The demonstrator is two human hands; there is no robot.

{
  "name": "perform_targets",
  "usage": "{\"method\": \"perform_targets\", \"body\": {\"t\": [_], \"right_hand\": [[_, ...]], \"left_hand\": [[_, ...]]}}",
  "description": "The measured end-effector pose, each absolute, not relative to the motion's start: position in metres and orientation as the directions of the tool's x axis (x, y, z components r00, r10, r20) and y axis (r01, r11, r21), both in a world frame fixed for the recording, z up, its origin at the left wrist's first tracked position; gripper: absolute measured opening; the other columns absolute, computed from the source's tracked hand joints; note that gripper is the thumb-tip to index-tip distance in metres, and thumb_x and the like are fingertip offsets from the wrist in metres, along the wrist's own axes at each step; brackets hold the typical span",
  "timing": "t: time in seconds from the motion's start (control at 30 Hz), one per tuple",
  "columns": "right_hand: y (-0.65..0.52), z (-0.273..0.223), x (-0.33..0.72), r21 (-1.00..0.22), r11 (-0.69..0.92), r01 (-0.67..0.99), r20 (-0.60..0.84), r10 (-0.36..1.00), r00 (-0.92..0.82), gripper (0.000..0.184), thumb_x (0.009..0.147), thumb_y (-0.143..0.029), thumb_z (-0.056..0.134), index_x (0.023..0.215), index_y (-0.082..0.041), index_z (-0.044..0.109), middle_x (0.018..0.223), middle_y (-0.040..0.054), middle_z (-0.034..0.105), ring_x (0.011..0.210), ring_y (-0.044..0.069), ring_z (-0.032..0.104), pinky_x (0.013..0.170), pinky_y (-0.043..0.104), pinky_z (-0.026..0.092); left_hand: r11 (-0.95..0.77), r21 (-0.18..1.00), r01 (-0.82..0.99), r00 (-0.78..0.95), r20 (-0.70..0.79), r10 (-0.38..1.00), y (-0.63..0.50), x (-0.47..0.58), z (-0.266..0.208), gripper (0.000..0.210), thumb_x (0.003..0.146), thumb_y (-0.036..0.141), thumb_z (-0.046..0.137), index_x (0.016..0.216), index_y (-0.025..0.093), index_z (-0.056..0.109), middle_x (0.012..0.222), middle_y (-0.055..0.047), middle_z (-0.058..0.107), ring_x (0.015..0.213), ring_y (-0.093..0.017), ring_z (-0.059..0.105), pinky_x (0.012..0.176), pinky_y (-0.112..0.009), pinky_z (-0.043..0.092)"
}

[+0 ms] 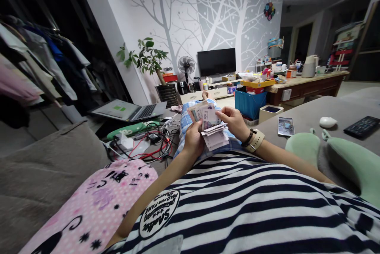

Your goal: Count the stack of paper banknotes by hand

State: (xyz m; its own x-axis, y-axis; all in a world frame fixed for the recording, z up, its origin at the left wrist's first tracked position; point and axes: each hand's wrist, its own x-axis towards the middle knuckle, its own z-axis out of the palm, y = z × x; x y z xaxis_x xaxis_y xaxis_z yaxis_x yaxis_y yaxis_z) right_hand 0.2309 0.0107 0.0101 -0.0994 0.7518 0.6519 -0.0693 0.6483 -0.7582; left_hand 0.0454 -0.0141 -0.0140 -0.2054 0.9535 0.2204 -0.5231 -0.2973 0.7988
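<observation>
My left hand (194, 140) is closed around the lower left side of a fanned bunch of banknotes (196, 112), with its thumb on top. White paper slips (216, 139) spread out below the notes, over my lap. My right hand (236, 122) pinches the right edge of the bunch between thumb and fingers, beside a pale note or slip. A beige watch (257, 140) and a dark bracelet are on my right wrist. Blue checked cloth (184, 127) covers my legs under both hands.
An open laptop (127, 110) and tangled cables (160, 143) lie on the left, near a pink blanket (130, 182). A phone (286, 126), a white mouse (327, 122), a black remote (361, 126) and a green neck pillow (350, 163) lie on the right.
</observation>
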Motion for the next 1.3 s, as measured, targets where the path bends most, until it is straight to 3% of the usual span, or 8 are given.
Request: {"method": "perform_targets", "body": {"t": [0.1, 0.33, 0.53, 0.67, 0.83, 1.0, 1.17, 1.3], "right_hand": [[0.007, 0.012, 0.23, -0.748, 0.658, -0.092, 0.664, 0.738, -0.117, 0.082, 0.082, -0.1, 0.099, 0.073, -0.029, 0.058, 0.069, -0.0037, 0.05, 0.074, 0.019, 0.048, 0.074, 0.038, 0.046], [0.005, 0.013, 0.229, -0.738, 0.665, -0.118, 0.675, 0.726, -0.13, 0.073, 0.086, -0.093, 0.098, 0.079, -0.029, 0.063, 0.076, -0.0014, 0.056, 0.08, 0.022, 0.052, 0.077, 0.039, 0.049], [0.005, 0.012, 0.228, -0.754, 0.648, -0.112, 0.657, 0.746, -0.109, 0.07, 0.084, -0.089, 0.099, 0.08, -0.028, 0.066, 0.077, -0.001, 0.058, 0.082, 0.022, 0.052, 0.079, 0.039, 0.049], [0.004, 0.012, 0.228, -0.756, 0.646, -0.108, 0.655, 0.748, -0.107, 0.071, 0.084, -0.091, 0.097, 0.08, -0.028, 0.066, 0.077, -0.0013, 0.058, 0.081, 0.021, 0.05, 0.079, 0.039, 0.048], [0.002, 0.013, 0.228, -0.751, 0.653, -0.098, 0.661, 0.743, -0.107, 0.075, 0.088, -0.095, 0.095, 0.076, -0.029, 0.062, 0.074, -0.001, 0.054, 0.079, 0.022, 0.05, 0.076, 0.039, 0.048], [-0.001, 0.012, 0.228, -0.783, 0.612, -0.109, 0.621, 0.767, -0.161, 0.085, 0.094, -0.107, 0.081, 0.068, -0.03, 0.059, 0.067, 0.0031, 0.057, 0.072, 0.022, 0.047, 0.068, 0.039, 0.044], [0.0, 0.014, 0.229, -0.79, 0.605, -0.098, 0.612, 0.787, -0.073, 0.082, 0.073, -0.101, 0.105, 0.073, -0.03, 0.064, 0.071, 0.0014, 0.066, 0.074, 0.021, 0.054, 0.073, 0.039, 0.049], [0.005, 0.012, 0.23, -0.817, 0.574, -0.064, 0.577, 0.815, -0.054, 0.078, 0.072, -0.093, 0.11, 0.073, -0.029, 0.066, 0.07, 0.0, 0.065, 0.074, 0.021, 0.054, 0.071, 0.038, 0.047]], "left_hand": [[-0.326, 0.803, -0.499, -0.229, 0.241, 0.943, -0.011, 0.048, -0.016, 0.004, 0.095, 0.025, 0.093, 0.098, 0.025, 0.092, 0.103, -0.009, 0.097, 0.128, -0.038, 0.095, 0.11, -0.043, 0.076], [-0.283, 0.831, -0.478, -0.145, 0.243, 0.959, -0.013, 0.043, -0.02, 0.017, 0.093, 0.03, 0.09, 0.107, 0.023, 0.094, 0.119, -0.015, 0.099, 0.138, -0.045, 0.092, 0.115, -0.052, 0.077], [-0.308, 0.828, -0.469, -0.199, 0.24, 0.95, -0.011, 0.052, -0.021, 0.02, 0.094, 0.033, 0.086, 0.109, 0.023, 0.093, 0.113, -0.015, 0.099, 0.134, -0.047, 0.093, 0.112, -0.053, 0.078], [-0.308, 0.837, -0.452, -0.194, 0.245, 0.95, -0.012, 0.05, -0.02, 0.024, 0.094, 0.035, 0.088, 0.116, 0.026, 0.094, 0.112, -0.011, 0.099, 0.132, -0.044, 0.094, 0.111, -0.051, 0.078], [-0.257, 0.832, -0.491, -0.146, 0.213, 0.966, -0.019, 0.045, -0.014, 0.014, 0.092, 0.028, 0.09, 0.104, 0.022, 0.092, 0.11, -0.013, 0.099, 0.133, -0.044, 0.094, 0.116, -0.05, 0.076], [-0.25, 0.804, -0.54, -0.146, 0.203, 0.968, -0.019, 0.05, -0.011, 0.016, 0.094, 0.025, 0.089, 0.109, 0.022, 0.094, 0.115, -0.014, 0.1, 0.137, -0.044, 0.094, 0.118, -0.051, 0.077], [-0.234, 0.816, -0.529, -0.149, 0.182, 0.972, -0.02, 0.046, -0.013, 0.023, 0.091, 0.021, 0.096, 0.114, 0.021, 0.095, 0.111, -0.012, 0.099, 0.133, -0.044, 0.096, 0.12, -0.051, 0.077], [-0.236, 0.827, -0.511, -0.19, 0.159, 0.969, -0.02, 0.047, -0.014, 0.045, 0.088, 0.016, 0.098, 0.132, 0.021, 0.096, 0.101, -0.006, 0.097, 0.117, -0.038, 0.098, 0.114, -0.048, 0.078]]}}
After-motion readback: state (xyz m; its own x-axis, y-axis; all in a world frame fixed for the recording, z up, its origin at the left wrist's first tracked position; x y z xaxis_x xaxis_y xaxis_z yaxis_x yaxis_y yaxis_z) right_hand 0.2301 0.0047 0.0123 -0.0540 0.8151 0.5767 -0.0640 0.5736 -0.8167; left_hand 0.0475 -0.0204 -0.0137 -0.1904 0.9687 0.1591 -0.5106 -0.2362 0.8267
